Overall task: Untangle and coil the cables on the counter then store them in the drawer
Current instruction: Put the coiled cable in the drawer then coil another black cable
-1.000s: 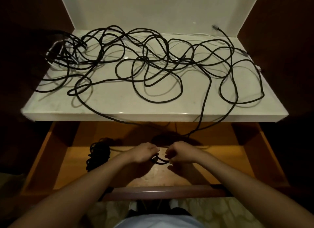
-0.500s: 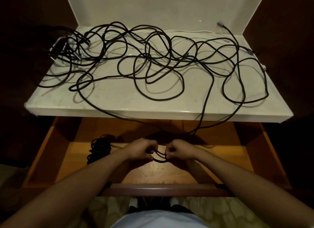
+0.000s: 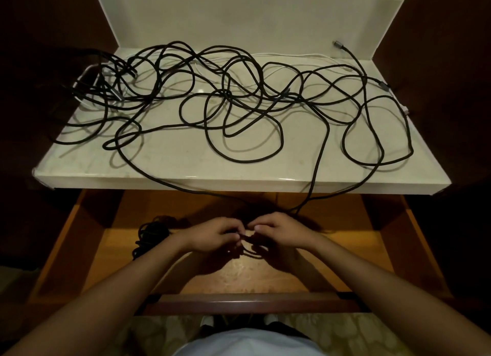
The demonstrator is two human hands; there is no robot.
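Centrally, above the open drawer (image 3: 393,254), the left hand (image 3: 212,235) and right hand (image 3: 279,231) met, fingers curled and pinching a small loop of black cable (image 3: 249,253). A coiled black bundle (image 3: 151,236) lay in the drawer's left part. Beyond, tangled black cables (image 3: 239,108) and a white cable (image 3: 292,55) covered the pale surface (image 3: 172,159), strands trailing over its front edge toward the hands.

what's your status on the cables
Both hands, left and right, pinching black cable over drawer. One coil stored. Tangle on counter.
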